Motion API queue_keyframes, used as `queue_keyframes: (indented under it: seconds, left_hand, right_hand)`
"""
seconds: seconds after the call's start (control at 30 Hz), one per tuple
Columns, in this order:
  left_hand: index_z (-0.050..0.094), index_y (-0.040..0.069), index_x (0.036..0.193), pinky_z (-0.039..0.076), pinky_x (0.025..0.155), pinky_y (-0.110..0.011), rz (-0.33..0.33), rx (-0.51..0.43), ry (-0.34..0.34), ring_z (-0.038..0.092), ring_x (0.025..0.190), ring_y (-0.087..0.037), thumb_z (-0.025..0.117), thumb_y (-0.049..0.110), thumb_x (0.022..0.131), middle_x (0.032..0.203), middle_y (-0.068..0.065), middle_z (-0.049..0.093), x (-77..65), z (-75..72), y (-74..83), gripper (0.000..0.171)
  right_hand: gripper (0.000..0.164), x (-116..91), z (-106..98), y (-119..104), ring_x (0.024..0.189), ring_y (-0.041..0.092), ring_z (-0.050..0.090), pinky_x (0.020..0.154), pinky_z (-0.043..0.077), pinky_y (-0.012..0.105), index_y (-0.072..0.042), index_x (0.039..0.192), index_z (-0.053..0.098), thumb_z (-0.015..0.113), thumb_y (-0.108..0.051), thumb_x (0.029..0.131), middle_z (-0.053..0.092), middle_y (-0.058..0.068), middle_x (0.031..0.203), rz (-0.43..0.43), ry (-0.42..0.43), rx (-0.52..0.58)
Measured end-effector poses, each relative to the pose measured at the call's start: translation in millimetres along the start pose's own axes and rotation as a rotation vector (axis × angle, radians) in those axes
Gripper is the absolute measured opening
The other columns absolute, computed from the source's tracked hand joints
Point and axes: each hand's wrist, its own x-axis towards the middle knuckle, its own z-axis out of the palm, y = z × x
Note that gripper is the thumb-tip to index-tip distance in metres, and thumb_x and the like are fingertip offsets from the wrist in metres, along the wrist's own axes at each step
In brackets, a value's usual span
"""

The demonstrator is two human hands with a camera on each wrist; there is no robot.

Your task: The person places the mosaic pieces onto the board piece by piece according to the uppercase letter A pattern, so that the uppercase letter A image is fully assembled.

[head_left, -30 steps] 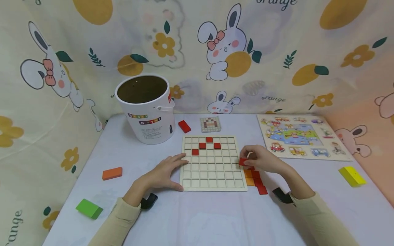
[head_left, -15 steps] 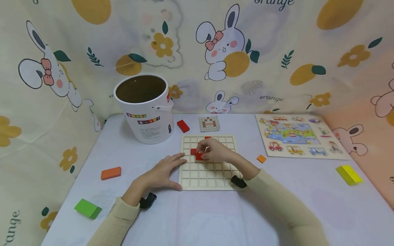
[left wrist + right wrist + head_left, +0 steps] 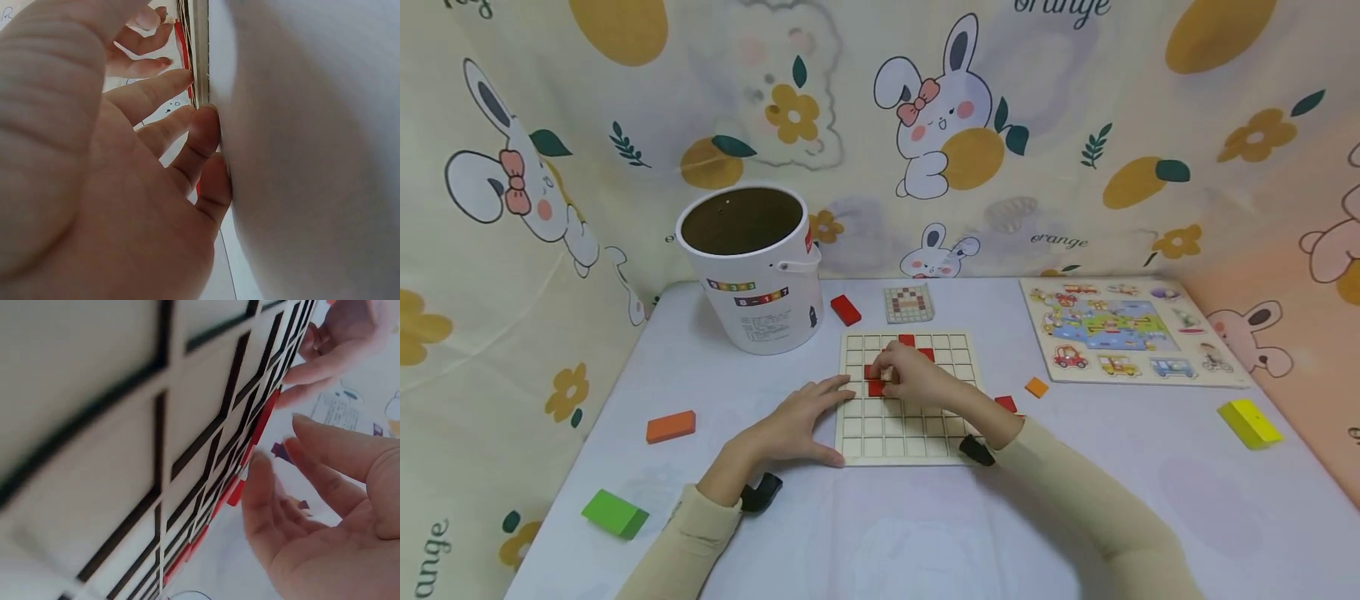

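Note:
A pale grid board (image 3: 917,433) lies mid-table with several red square tiles in its upper cells. My left hand (image 3: 797,421) rests at its left edge, fingers spread and fingertips at the rim; the left wrist view shows those fingers (image 3: 203,128) along the edge. Over the board's upper middle is my right hand (image 3: 917,375), beside a red tile (image 3: 876,388) seated in a cell just under another red tile (image 3: 869,372). In the right wrist view its thumb and fingers stand apart with nothing between them. This hand covers some cells.
Right of the board lie a red tile (image 3: 1006,404) and an orange tile (image 3: 1037,387), others hidden by the right forearm. Behind stand a white bucket (image 3: 763,304), a small pattern card (image 3: 908,304) and a red block (image 3: 846,310). A picture puzzle (image 3: 1150,371) lies back right.
My right hand has carried a red tile from the pile at the board's right leftward over the grid and let it go in a cell. The left hand has stayed at the edge.

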Motion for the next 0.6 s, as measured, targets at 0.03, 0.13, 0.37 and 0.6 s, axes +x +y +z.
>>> queue_keyframes:
  seconds: [0.03, 0.13, 0.37, 0.6]
  left_hand:
    - [0.043, 0.018, 0.152, 0.022, 0.115, -0.062, 0.001, 0.000, 0.001, 0.021, 0.149, -0.035, 0.087, 0.050, 0.071, 0.165, -0.002, 0.021, -0.2, 0.0, 0.0, 0.097]
    - [0.043, 0.018, 0.152, 0.023, 0.115, -0.062, -0.003, -0.001, -0.001, 0.021, 0.149, -0.035, 0.087, 0.050, 0.071, 0.165, -0.002, 0.021, -0.2, 0.3, -0.4, 0.097]
    - [0.042, 0.019, 0.152, 0.020, 0.116, -0.061, -0.010, 0.000, -0.009, 0.019, 0.150, -0.032, 0.087, 0.050, 0.072, 0.165, -0.001, 0.019, 0.9, 0.8, -0.9, 0.097]
    - [0.043, 0.019, 0.152, 0.022, 0.115, -0.062, -0.017, 0.000, -0.011, 0.020, 0.149, -0.034, 0.087, 0.048, 0.072, 0.165, -0.001, 0.020, 0.7, 0.0, 0.9, 0.096]
  right_hand:
    - [0.023, -4, 0, -1, 0.084, 0.019, 0.057, 0.075, 0.052, 0.029, -0.003, 0.111, 0.071, 0.073, -0.001, 0.089, 0.059, 0.011, 0.111, -0.004, 0.010, -0.034]
    - [0.032, -18, -1, -3, 0.105, 0.027, 0.057, 0.087, 0.053, 0.042, -0.005, 0.121, 0.068, 0.074, -0.016, 0.091, 0.054, 0.015, 0.128, -0.031, 0.018, -0.194]
    - [0.078, -48, 1, -2, 0.152, 0.037, 0.008, 0.112, 0.016, 0.071, -0.012, 0.156, 0.033, 0.061, -0.052, 0.095, 0.014, 0.008, 0.166, -0.074, -0.174, -0.451]
    - [0.078, -52, 10, -4, 0.153, 0.030, 0.002, 0.115, 0.005, 0.068, -0.017, 0.157, 0.031, 0.055, -0.058, 0.095, 0.017, -0.001, 0.166, -0.057, -0.246, -0.431]
